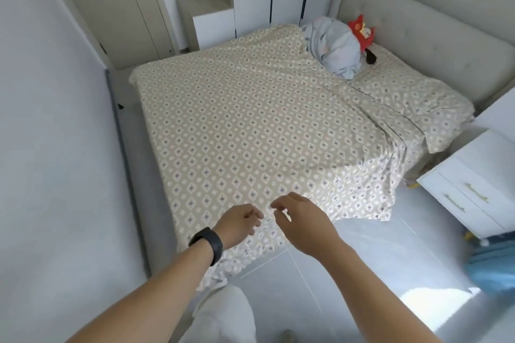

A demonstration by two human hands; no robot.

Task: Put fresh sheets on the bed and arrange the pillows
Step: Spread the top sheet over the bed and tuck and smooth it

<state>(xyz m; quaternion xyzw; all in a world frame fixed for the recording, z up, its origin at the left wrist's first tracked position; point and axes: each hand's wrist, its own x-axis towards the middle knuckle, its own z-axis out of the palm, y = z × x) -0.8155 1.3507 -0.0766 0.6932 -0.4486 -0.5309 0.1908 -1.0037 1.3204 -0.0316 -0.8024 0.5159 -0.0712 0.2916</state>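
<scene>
We see the patterned sheet (250, 120) spread over the bed. Left hand (239, 224) and right hand (299, 220) hover loosely curled at its near edge, holding nothing. A bundled cloth (333, 47) sits by the headboard (418, 22)

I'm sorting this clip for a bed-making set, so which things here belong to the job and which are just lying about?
Part of the job:
patterned sheet spread over the bed
left hand and right hand, held above the sheet's near edge
pale bundle by the headboard, perhaps a pillow or bedding

Just lying about:
red plush toy
white nightstand
blue cloth on the floor
</scene>
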